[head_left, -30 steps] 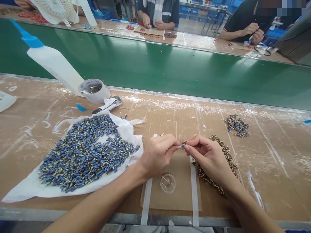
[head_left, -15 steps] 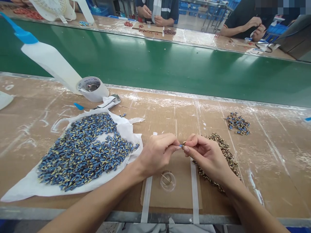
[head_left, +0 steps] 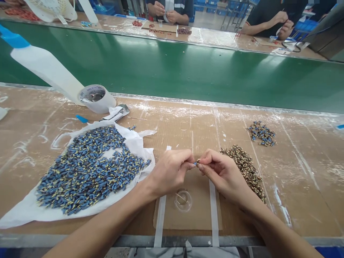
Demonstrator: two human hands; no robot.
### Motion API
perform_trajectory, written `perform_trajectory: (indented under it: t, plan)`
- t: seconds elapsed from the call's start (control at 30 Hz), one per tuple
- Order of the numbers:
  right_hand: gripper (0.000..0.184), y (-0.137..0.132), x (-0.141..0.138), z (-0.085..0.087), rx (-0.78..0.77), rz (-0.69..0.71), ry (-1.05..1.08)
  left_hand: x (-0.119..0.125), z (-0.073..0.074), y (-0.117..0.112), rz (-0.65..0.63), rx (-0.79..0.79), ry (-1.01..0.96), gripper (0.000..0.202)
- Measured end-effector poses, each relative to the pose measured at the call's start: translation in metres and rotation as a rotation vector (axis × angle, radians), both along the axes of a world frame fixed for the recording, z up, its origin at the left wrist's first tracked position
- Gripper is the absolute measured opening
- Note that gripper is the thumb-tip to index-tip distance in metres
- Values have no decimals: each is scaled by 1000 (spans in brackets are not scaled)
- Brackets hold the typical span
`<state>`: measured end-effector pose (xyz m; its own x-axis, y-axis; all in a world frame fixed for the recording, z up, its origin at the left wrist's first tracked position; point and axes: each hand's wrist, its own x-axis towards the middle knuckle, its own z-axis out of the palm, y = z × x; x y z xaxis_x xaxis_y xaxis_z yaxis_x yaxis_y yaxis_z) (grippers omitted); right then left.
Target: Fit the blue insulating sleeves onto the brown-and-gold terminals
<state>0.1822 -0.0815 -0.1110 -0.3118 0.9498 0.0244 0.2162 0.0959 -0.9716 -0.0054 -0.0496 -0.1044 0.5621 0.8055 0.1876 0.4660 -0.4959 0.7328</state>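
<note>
One blue piece (head_left: pixel 196 163) | left hand (head_left: pixel 173 168), right hand (head_left: pixel 224 171) pinching | clear round cup (head_left: pixel 191 201)

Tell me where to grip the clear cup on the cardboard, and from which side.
Pinch the clear cup by the right of its round rim, coming from the right with the right hand once that lets go of the small piece. The thin stick leans toward the rim's far left, so the right side looks freer.
</note>
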Motion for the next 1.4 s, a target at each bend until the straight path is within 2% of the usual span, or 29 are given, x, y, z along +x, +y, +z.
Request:
perform_trajectory:
  t: [0.23,0.43,0.67,0.97,1.23,1.4]
  plan:
    - [9,2,-3,5,-109,-115,145,-1,1,3,32,46,-122,12]
    - [17,5,-4,6,-215,-202,220,-2,-2,5,21,80,-149,11]
    - [12,4,-5,4,-158,-196,232,0,0,5,18,86,-198,10]
    - [12,6,-3,-2,-151,-210,216,0,-7,5,18,168,-153,15]
    - [16,2,-10,1,-65,-127,152,2,-6,-1,61,111,-120,17]
    - [16,0,-12,-4,-54,-105,172,3,-9,-6,84,109,-80,16]
